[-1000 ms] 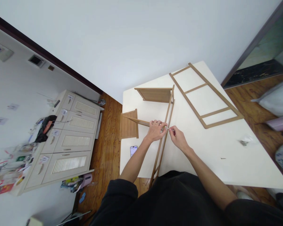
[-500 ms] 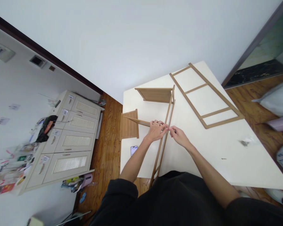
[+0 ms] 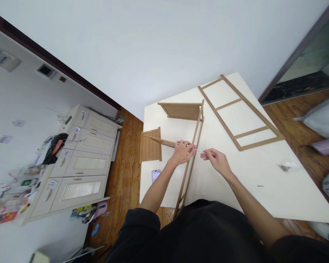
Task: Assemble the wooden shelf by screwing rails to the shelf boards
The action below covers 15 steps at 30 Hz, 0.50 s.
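Observation:
My left hand (image 3: 183,151) is wrapped over the end of a wooden shelf board (image 3: 164,142), where it meets a wooden side frame (image 3: 188,160) standing on edge. The left thumb and fingertips press at that joint and hide the fastening. From the joint a thin silvery hex key (image 3: 199,150) sticks out to the right. My right hand (image 3: 215,159) pinches its outer end between thumb and fingers. A second wooden shelf panel (image 3: 183,110) is joined to the frame's far end. Another slatted panel (image 3: 152,146) lies at the left.
A second ladder-like wooden frame (image 3: 241,135) lies flat on the white table (image 3: 224,197). A small screw (image 3: 260,186) and a clear bag of hardware (image 3: 286,167) are at the right. A phone (image 3: 155,175) lies beside my left forearm. A white cabinet (image 3: 84,160) stands left.
My right hand first closed in to the joint, touching near my left fingertips, then drew back right, and more of the hex key shows. My left hand stayed in place.

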Motion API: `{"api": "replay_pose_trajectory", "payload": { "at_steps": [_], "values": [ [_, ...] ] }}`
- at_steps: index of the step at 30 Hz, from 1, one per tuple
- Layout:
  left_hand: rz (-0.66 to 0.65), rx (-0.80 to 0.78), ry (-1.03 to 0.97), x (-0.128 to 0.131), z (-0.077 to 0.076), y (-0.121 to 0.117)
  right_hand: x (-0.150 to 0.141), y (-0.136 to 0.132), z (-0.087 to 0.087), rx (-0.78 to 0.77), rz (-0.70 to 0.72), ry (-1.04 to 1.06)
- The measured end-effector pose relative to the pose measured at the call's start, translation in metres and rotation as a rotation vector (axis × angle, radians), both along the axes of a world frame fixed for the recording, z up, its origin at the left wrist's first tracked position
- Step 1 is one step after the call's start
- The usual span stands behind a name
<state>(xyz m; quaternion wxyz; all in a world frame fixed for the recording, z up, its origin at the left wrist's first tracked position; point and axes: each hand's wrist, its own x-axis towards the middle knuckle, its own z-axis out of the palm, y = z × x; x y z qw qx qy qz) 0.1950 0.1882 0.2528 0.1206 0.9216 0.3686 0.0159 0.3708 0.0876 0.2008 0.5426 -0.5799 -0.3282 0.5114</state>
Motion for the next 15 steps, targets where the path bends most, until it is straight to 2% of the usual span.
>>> {"api": "replay_pose_trajectory", "payload": {
  "at_steps": [6,15],
  "values": [
    [0.006,-0.017,-0.021,0.0004,0.0021,-0.0003,-0.0041,0.0095,0.0007,-0.124,-0.049,0.172],
    [-0.002,0.002,0.012,0.0005,0.0016,0.0004,-0.0047,0.0038,-0.0011,-0.082,-0.068,0.256]
  ]
}}
